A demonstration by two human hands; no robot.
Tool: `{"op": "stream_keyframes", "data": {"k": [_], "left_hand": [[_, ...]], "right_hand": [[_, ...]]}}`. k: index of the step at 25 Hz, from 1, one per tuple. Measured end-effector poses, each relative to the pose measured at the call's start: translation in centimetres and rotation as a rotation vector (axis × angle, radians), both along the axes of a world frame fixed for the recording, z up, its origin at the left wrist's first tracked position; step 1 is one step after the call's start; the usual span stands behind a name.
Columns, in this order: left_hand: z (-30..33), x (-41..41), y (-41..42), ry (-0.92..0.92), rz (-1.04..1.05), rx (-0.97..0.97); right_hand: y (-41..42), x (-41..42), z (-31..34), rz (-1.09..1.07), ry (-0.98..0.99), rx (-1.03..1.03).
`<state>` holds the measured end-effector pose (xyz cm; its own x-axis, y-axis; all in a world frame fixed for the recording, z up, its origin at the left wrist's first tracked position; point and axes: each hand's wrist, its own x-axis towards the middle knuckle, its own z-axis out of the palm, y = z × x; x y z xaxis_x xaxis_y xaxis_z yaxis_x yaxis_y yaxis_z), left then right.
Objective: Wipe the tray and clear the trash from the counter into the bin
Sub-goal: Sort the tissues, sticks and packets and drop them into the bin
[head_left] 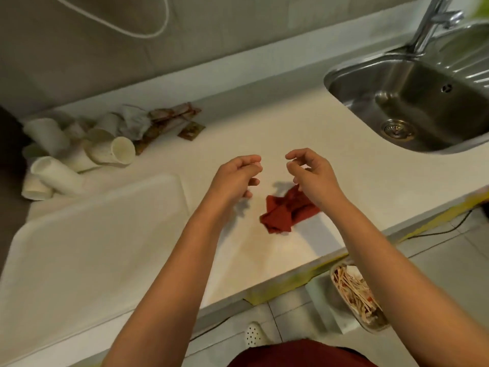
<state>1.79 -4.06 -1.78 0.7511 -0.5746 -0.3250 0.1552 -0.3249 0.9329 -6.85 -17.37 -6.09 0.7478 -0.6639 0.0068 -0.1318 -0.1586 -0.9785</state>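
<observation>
Both hands are hanging over the counter (304, 123), fingers loosely curled & holding nothing. The L hand (236, 176) is sitting at abt 12 o'clock of the middle; the R hand (311, 173) is just beside it, at its 3 o'clock, w/ a small gap between the fingertips. They aren't touching.

A crumpled red cloth (284, 210) is lying on the counter, just under the R hand, at its 6 o'clock. Can't tell if the wrist is brushing it.

The white tray (92, 247) is lying flat at 9 o'clock of the cloth, near the counter's front edge. The L arm is crossing over its right side.

The trash is piling up at 11 o'clock of the tray: white paper cups (105, 152) tipped on their sides, touching each other, & brown wrappers (169, 120) w/ a crumpled grey bit just past them, by the wall.

The sink (412, 107) is sitting at 2 o'clock, w/ a tap (434, 19) behind it.

The bin (354, 295) is standing on the floor at 5 o'clock, below the counter edge, w/ thin wooden sticks in it.
</observation>
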Motion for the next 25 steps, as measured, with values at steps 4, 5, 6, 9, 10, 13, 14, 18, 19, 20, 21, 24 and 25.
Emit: {"op": "stream_keyframes", "data": {"k": [4,5,6,9,10,13,14,18,19,20,21,24,25], "left_hand": [[0.3,5.9,4.4,-0.020,0.172,-0.041],[0.0,7.2,5.4,-0.020,0.208,-0.048],[-0.3,8.2,6.1,-0.017,0.232,-0.056],[-1.1,11.8,8.1,-0.038,0.283,-0.040],[-1.5,13.1,8.5,-0.055,0.301,-0.020],[-3.1,17.2,9.1,-0.181,0.343,0.098],[-3.5,18.7,9.1,-0.233,0.340,0.156],[-4.9,23.4,8.5,-0.367,0.297,0.360],[-5.3,24.6,8.2,-0.406,0.274,0.405],[-5.8,25.7,7.8,-0.457,0.245,0.448],[-6.3,26.6,7.5,-0.515,0.216,0.482],[-7.5,29.2,6.2,-0.636,0.131,0.564],[-7.8,30.1,6.0,-0.671,0.093,0.615]], "right_hand": [[3.2,5.6,0.3,0.110,0.045,-0.032],[3.9,6.9,0.1,0.132,0.057,-0.051],[4.4,7.8,-0.1,0.150,0.074,-0.075],[5.6,11.0,-0.5,0.193,0.121,-0.143],[5.8,12.1,-0.7,0.209,0.140,-0.168],[6.3,15.8,-1.2,0.295,0.220,-0.258],[6.3,17.2,-1.4,0.331,0.259,-0.294],[5.8,22.4,-2.7,0.435,0.415,-0.428],[5.4,23.9,-3.1,0.439,0.439,-0.441],[5.1,25.2,-3.5,0.435,0.468,-0.455],[4.8,26.4,-3.9,0.421,0.506,-0.473],[4.6,29.6,-4.8,0.326,0.565,-0.556],[4.7,30.4,-5.1,0.281,0.521,-0.551]]}}
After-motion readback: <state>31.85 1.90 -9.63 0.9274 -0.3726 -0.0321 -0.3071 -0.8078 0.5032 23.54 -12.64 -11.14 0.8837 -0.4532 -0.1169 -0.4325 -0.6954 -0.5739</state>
